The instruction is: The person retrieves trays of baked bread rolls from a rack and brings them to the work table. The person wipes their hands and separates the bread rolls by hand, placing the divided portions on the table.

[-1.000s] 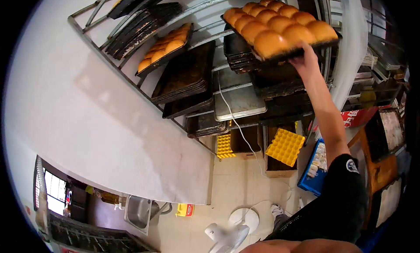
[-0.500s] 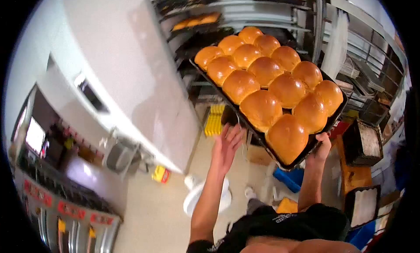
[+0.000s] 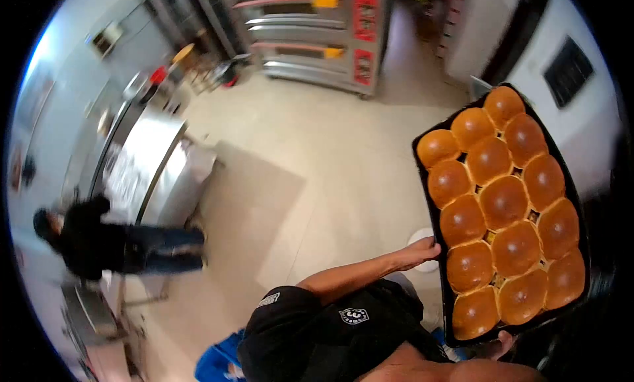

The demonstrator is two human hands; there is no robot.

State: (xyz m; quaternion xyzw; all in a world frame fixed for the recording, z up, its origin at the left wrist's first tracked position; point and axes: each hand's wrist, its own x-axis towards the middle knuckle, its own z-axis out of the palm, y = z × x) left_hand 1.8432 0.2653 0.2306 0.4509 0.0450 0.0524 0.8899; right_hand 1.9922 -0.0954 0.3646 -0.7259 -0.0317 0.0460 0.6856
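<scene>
A black baking tray (image 3: 444,276) full of glossy golden-brown buns (image 3: 504,202) is held out on the right side of the view. The buns sit in rows, pressed against each other. My left hand (image 3: 422,251) grips the tray's left long edge, its fingers partly hidden underneath. At the near short edge, my right hand (image 3: 502,345) holds the tray from below, with only part of it showing.
A steel deck oven (image 3: 360,48) stands across the tiled floor. To the left, a person in dark clothes (image 3: 99,246) stands at a metal table (image 3: 155,131). A blue bag or container (image 3: 221,359) is near my body. A white wall (image 3: 528,58) rises beyond the tray.
My view has swung from the tray rack toward the oven and the other person. My left hand, open beside the tray before, now holds its edge. My right hand still holds the tray.
</scene>
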